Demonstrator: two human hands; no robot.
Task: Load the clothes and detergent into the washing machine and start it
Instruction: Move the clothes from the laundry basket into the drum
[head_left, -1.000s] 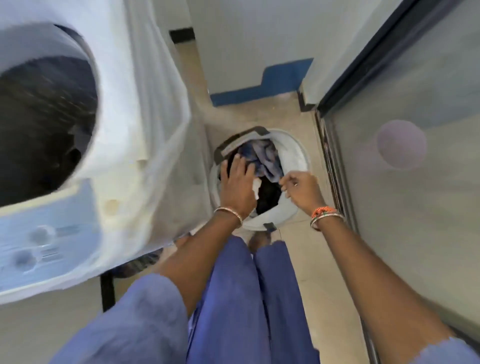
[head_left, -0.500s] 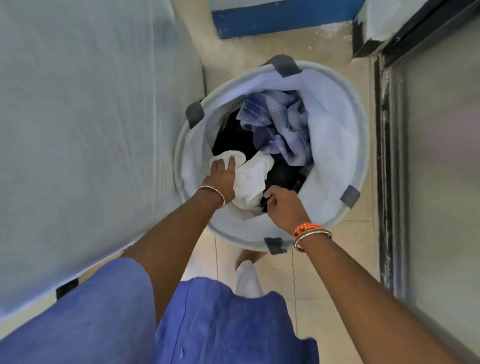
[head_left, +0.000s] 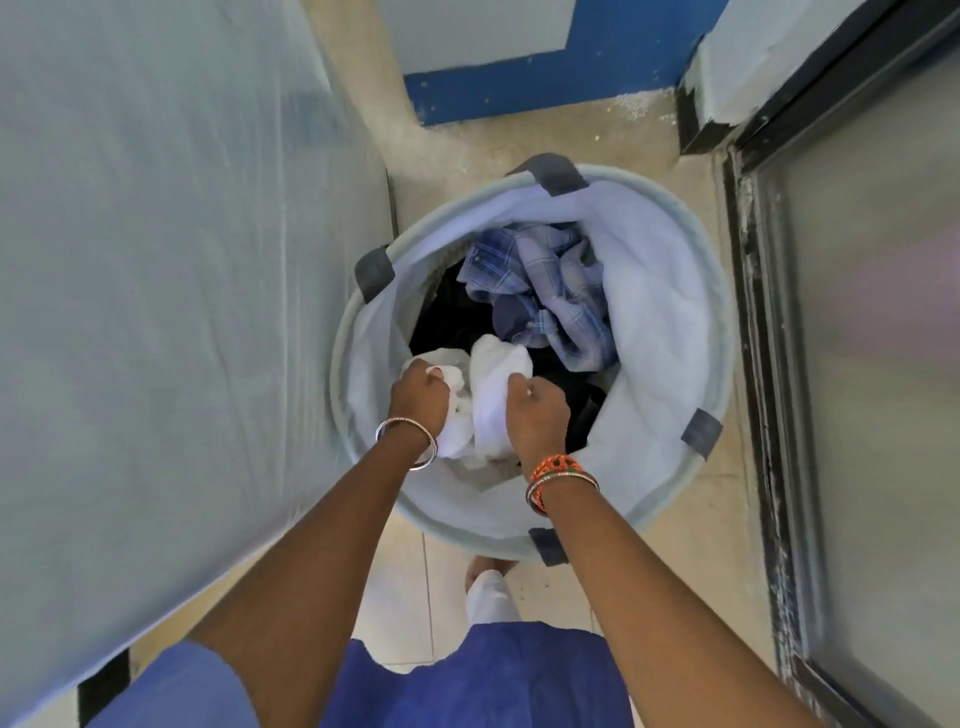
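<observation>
Both hands are fisted on a crumpled white garment (head_left: 491, 400) at the near side of the round laundry basket (head_left: 675, 332): left hand (head_left: 420, 395), right hand (head_left: 537, 410). Behind it in the basket lie a blue plaid shirt (head_left: 545, 291) and dark clothes (head_left: 447, 317).

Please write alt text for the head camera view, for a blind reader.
Both hands, left hand and right hand, clutch a white cloth inside a round laundry basket on the floor; a blue checked shirt lies deeper.

Bright, even daylight with soft shadows; wide-angle bending at the edges, which smear with motion blur.
</observation>
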